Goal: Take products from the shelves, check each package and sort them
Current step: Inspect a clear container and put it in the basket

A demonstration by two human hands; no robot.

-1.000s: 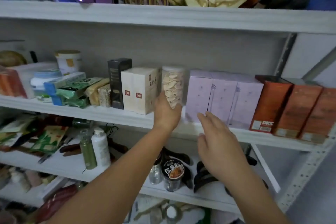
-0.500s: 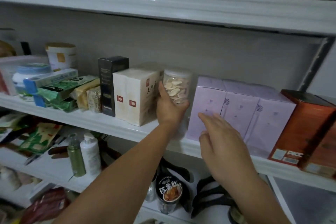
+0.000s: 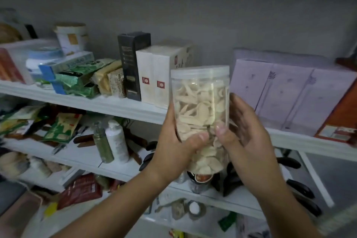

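Both hands hold one clear jar (image 3: pixel 200 102). It is full of pale, flat slices (I cannot tell what food they are). The jar is upright in the air, in front of the middle shelf (image 3: pixel 116 105), between the white boxes (image 3: pixel 156 81) and the purple boxes (image 3: pixel 289 92). The left hand (image 3: pixel 173 149) wraps round the jar's lower left side, with its thumb across the front. The right hand (image 3: pixel 249 141) grips the lower right side, its fingers (image 3: pixel 238 108) curled behind and its thumb on the front. A black box (image 3: pixel 131 63) stands just beside the white boxes.
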